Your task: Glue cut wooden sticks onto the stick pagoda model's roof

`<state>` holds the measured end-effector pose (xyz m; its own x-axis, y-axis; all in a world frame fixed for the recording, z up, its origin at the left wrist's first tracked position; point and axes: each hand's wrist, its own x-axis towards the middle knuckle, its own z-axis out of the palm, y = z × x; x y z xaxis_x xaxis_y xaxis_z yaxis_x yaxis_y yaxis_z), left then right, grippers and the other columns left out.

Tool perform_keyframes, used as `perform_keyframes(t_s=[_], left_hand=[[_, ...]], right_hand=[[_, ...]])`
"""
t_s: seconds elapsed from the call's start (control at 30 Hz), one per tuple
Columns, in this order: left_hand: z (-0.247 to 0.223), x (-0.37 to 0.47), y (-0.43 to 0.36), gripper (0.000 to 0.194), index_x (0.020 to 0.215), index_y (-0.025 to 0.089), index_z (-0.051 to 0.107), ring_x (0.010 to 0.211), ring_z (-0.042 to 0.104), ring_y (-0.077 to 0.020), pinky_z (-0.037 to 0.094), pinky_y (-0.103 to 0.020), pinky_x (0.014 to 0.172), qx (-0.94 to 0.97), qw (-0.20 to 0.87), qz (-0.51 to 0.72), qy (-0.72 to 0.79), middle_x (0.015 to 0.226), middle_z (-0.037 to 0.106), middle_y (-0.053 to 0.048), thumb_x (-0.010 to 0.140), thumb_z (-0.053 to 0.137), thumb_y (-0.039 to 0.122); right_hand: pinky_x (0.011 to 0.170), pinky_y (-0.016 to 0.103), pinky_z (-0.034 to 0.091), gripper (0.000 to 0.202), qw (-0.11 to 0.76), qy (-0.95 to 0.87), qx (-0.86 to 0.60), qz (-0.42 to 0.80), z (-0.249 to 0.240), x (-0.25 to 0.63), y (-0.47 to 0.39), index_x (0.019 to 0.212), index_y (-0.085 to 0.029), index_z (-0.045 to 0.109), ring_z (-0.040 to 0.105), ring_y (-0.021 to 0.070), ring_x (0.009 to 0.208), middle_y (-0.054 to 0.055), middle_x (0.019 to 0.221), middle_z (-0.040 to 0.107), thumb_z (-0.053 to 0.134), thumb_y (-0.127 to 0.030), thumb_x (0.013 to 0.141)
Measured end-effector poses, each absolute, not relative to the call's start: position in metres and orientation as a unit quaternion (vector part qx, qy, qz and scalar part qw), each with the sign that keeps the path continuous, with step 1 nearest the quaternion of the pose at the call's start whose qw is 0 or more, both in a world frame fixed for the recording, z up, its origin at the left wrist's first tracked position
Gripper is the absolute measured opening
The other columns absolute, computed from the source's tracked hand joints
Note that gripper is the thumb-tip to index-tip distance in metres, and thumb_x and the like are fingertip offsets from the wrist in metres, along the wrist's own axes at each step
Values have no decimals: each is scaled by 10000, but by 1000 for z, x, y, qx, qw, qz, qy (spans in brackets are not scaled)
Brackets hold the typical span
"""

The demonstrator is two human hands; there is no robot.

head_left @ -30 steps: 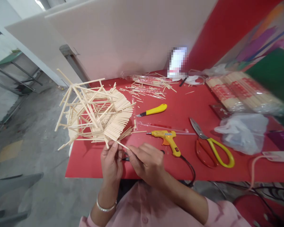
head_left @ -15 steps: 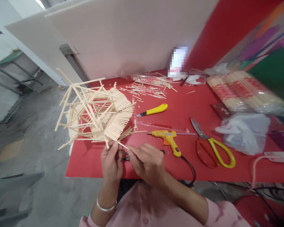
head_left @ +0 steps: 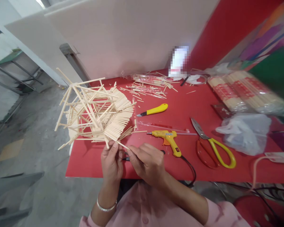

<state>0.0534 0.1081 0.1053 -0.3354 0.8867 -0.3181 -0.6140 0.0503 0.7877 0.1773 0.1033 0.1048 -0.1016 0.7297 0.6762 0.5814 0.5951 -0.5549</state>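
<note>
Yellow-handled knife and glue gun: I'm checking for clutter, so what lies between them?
A narrow clear plastic strip lies on the red tabletop between the knife and the glue gun; the head view shows this.

Pale panel (head_left: 123, 34) behind red table (head_left: 85, 167); red band (head_left: 213, 34) beside panel; grey concrete floor (head_left: 47, 116); green-topped table (head_left: 13, 57) at left.

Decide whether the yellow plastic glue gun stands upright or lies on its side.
On its side: the glue gun lies with barrel and handle both along the red tabletop.
</note>
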Motion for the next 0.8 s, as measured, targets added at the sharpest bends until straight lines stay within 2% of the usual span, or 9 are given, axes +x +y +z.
perform_keyframes(t_s=[0.8], left_hand=[[105, 53, 108, 341, 743, 162, 576, 414, 447, -23, 332, -116, 395, 136, 559, 674, 464, 576, 575, 59, 646, 873, 301]], right_hand=[[570, 270, 382, 101, 494, -742, -446, 78, 102, 178, 104, 962, -140, 695, 496, 117, 565, 2, 620, 617, 612, -157, 906]])
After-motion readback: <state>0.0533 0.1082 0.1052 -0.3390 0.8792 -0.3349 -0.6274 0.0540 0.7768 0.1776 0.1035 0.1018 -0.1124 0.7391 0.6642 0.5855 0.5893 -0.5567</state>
